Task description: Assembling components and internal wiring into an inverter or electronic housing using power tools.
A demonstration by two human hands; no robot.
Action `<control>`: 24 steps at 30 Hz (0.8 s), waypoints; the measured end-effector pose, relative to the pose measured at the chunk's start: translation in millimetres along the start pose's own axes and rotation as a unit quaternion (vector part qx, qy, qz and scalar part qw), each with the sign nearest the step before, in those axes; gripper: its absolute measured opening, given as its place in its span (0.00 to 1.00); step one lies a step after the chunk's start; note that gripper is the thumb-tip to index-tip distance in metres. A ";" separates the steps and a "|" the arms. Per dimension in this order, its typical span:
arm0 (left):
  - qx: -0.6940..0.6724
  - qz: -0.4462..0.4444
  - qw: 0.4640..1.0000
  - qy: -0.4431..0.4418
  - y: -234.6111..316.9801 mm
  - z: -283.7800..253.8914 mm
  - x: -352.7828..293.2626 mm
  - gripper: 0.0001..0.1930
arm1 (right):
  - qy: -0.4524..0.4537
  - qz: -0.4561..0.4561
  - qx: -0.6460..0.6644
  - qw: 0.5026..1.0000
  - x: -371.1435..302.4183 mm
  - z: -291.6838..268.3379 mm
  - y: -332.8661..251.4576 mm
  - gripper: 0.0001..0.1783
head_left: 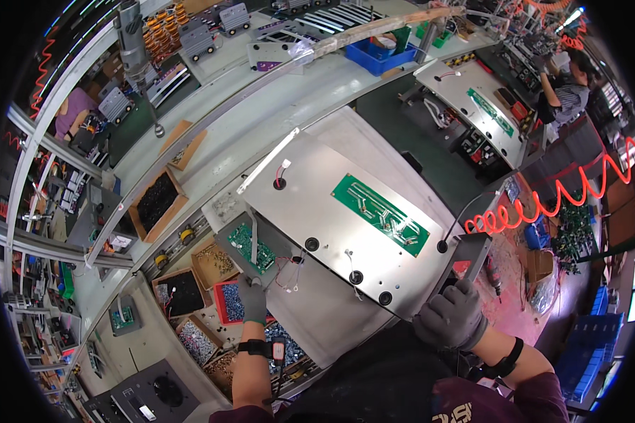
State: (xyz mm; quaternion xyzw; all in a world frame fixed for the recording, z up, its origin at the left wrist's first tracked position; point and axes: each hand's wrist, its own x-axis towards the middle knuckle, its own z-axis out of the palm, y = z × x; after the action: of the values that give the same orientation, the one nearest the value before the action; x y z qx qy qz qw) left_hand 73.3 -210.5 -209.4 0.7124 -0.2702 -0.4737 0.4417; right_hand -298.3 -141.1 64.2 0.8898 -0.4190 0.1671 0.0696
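A large silver metal panel (310,204) lies tilted in front of me, with a long green circuit board (381,215) and several black grommets on it. At its right end is a dark grey metal bracket (473,248). My grey-gloved right hand (450,316) is closed in a fist at the bracket's lower edge. My gloved left hand (252,302) is by a red bin of screws (230,302), its fingers drawn together at the edge of a dark grey plate (227,238). What those fingers hold is hidden. A smaller green circuit board (250,247) sits on that plate.
Cardboard trays of small parts (208,264) surround the red bin. Beyond them is a box of black parts (159,201). A hanging power driver (132,49) is at upper left. A coiled red air hose (543,204) crosses the right side. Another person (570,88) works at far right.
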 end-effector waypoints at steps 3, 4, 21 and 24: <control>0.040 0.008 0.999 0.007 -15.0 18.6 7.9 0.09 | 0.027 0.014 -0.003 1.000 -6.7 6.9 11.2 0.11; 0.076 0.043 0.996 0.001 -17.4 26.8 12.1 0.09 | 0.024 0.013 -0.001 1.000 -1.4 6.6 15.7 0.12; 0.452 -0.040 0.880 0.142 3.9 54.5 -81.3 0.26 | 0.022 0.023 -0.034 0.999 -15.8 11.1 104.9 0.11; 0.483 0.018 0.874 0.043 7.7 91.3 -89.4 0.13 | 0.006 0.018 -0.025 1.000 -16.5 11.6 122.9 0.10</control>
State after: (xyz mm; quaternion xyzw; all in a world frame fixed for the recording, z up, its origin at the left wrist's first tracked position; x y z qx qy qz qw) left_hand -46.2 -176.3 -178.3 0.8521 -0.4585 -0.2449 0.0620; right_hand -399.8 -210.8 45.5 0.8793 -0.4382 0.1628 0.0910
